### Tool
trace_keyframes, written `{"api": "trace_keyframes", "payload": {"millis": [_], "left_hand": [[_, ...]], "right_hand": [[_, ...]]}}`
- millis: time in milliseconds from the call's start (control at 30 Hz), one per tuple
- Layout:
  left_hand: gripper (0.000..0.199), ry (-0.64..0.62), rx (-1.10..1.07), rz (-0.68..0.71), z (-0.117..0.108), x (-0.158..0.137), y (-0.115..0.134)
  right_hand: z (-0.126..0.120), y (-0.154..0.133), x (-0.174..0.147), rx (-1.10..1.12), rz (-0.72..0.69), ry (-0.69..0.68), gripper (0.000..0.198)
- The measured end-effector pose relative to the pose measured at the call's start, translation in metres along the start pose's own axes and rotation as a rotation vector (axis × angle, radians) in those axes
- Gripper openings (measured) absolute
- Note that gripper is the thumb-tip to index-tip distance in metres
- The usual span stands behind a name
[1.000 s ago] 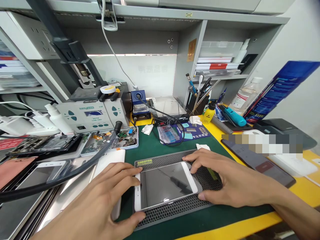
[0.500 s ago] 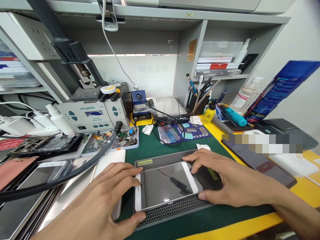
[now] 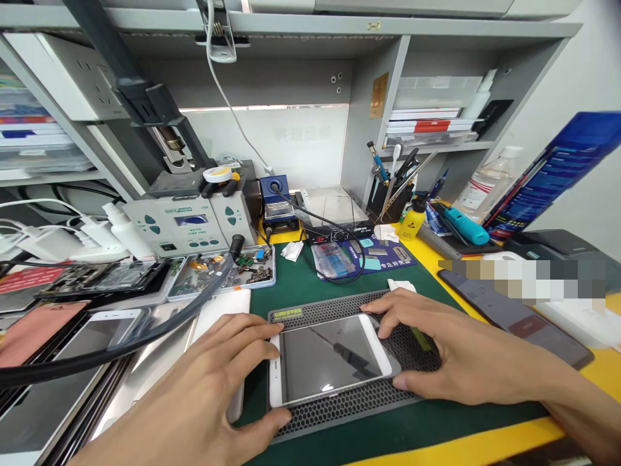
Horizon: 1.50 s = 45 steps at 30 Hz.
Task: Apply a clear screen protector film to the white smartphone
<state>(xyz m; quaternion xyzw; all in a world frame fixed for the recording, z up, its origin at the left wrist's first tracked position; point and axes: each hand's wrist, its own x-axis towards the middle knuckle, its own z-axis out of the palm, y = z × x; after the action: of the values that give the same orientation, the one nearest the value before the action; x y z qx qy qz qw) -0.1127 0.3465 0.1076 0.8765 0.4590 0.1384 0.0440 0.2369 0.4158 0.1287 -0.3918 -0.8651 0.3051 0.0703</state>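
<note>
A white-framed smartphone (image 3: 332,359) lies face up on a black honeycomb-patterned pad (image 3: 339,409), its dark screen reflecting a tool-like shape. My left hand (image 3: 218,372) spans the phone's left end, fingertips on the far corner and thumb by the near corner. At the right end, my right hand (image 3: 451,353) has its fingers at the far corner and its thumb at the near one. A clear edge, perhaps film or a case, sticks out past the phone there. Both hands are closed around the ends.
A green mat (image 3: 252,294) covers the bench. To the left are a parts tray (image 3: 264,275), stacked phones (image 3: 58,382) and a black hose (image 3: 121,349). Behind stand a rework station (image 3: 194,223) and a tool holder (image 3: 388,200). Another phone (image 3: 514,317) lies on the right.
The whole view has shifted slightly, so everything appears a little further right. Both hands keep the same places on the phone.
</note>
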Motion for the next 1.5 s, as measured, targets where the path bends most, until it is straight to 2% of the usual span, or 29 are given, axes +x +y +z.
{"api": "trace_keyframes", "payload": {"millis": [300,533,733,933,1167,1500], "left_hand": [[0.032,-0.048,-0.02,-0.026,-0.005,0.003,0.006],[0.034,-0.106,-0.068,-0.089,-0.014,0.006,0.011],[0.034,-0.101,-0.098,-0.102,-0.013,0.004,0.01],[0.055,-0.086,-0.115,-0.129,-0.015,0.003,0.01],[0.067,-0.094,-0.11,-0.139,-0.014,0.002,0.01],[0.068,-0.079,-0.131,-0.124,-0.013,0.002,0.01]], "right_hand": [[0.003,0.004,-0.001,-0.048,-0.013,0.032,0.036],[0.01,0.022,-0.003,-0.098,-0.03,0.042,0.04],[0.013,0.027,-0.005,-0.087,-0.056,0.077,0.04],[0.016,0.032,-0.006,-0.109,-0.045,0.062,0.042],[0.013,0.022,-0.004,-0.048,-0.019,0.093,0.037],[0.015,0.023,-0.001,-0.076,-0.026,0.121,0.034]]}}
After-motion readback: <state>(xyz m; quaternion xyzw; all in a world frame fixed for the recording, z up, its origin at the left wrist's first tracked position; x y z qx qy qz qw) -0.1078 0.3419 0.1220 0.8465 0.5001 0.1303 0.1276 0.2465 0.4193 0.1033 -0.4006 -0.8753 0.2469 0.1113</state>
